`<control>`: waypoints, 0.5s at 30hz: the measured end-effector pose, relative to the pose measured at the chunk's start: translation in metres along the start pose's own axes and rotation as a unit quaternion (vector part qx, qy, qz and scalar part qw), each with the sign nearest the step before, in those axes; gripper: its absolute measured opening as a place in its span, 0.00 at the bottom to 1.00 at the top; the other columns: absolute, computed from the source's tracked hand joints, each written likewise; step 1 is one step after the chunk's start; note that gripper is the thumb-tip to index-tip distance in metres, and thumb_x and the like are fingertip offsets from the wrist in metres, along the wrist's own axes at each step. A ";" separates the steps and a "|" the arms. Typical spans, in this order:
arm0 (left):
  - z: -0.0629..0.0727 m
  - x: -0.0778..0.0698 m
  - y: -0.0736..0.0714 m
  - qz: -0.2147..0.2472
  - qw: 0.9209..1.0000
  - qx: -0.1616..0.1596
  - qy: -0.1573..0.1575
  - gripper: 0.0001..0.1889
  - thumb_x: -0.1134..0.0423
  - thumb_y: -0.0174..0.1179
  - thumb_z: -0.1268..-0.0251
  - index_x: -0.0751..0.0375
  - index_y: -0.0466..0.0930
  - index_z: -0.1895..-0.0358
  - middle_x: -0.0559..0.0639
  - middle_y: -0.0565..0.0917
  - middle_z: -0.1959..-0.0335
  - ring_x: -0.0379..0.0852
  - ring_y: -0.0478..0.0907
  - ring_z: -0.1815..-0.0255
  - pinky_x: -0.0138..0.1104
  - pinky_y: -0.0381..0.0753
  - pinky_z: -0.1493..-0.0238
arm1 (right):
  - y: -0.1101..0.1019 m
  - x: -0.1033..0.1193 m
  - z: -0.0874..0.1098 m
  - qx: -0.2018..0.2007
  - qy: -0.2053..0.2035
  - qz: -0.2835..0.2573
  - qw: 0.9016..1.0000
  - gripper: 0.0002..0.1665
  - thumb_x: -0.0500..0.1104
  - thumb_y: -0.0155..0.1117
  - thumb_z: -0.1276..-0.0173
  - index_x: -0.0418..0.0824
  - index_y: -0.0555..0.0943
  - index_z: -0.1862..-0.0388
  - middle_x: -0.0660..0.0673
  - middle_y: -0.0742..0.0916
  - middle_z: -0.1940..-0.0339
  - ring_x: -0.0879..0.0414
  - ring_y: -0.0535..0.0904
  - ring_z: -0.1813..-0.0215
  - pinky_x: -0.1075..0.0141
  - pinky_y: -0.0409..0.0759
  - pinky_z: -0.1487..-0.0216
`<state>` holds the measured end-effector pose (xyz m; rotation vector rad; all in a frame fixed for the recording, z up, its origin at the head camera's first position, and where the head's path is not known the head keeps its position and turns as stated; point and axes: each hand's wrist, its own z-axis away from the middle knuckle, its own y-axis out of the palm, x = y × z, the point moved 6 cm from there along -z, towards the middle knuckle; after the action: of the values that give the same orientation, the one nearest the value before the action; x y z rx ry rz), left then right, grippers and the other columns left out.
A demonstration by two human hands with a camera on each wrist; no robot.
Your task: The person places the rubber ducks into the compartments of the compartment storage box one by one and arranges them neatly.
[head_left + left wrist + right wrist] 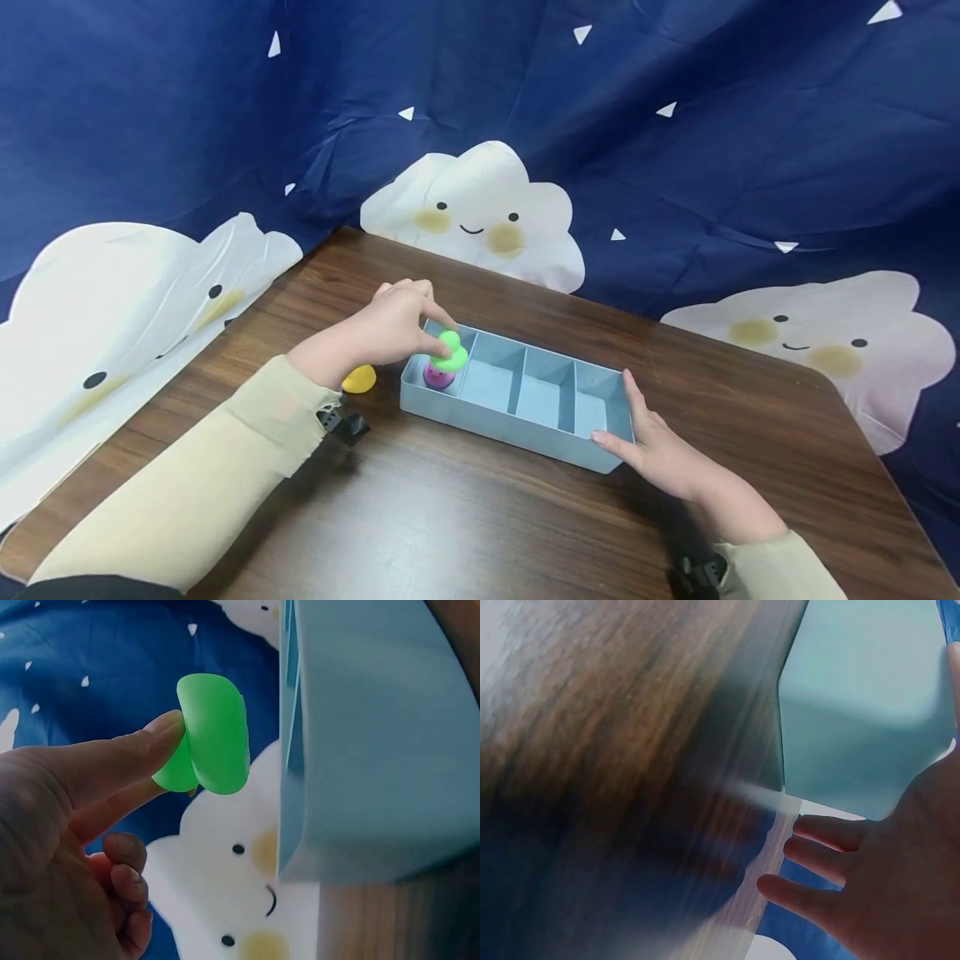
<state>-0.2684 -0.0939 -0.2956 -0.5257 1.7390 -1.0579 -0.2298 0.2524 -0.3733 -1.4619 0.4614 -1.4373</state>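
Note:
My left hand (401,321) pinches a small bright-green toy (449,353) with a round knob over a wider base, between thumb and forefinger. This toy is over the left end compartment of a light-blue divided box (502,423). A purple toy (438,376) with a small face sits in that compartment, partly covered by the green one. In the left wrist view the green toy (217,735) is beside the box wall. My right hand (663,450) holds the box's right end, thumb on the near rim and forefinger at the far corner; its other fingers (810,896) are spread beneath.
A yellow object (360,379) lies on the brown wooden table (420,500), left of the box and partly hidden by my left wrist. Thin dividers (517,379) part the box into several compartments. Behind the table hangs a blue cloth (480,75) with white clouds.

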 end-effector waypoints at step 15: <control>-0.023 -0.022 0.028 -0.028 0.999 -0.008 0.026 0.16 0.49 0.77 0.50 0.45 0.91 0.57 0.50 0.71 0.68 0.47 0.64 0.62 0.42 0.56 0.55 | 0.001 -0.004 0.001 -0.005 0.007 -0.012 1.000 0.61 0.62 0.55 0.27 0.48 0.21 0.22 0.25 0.45 0.23 0.26 0.43 0.25 0.30 0.50 0.35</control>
<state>-0.2765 -0.0535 -0.3053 -0.5637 1.7886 -1.1065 -0.2293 0.2562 -0.3759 -1.4715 0.4619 -1.4679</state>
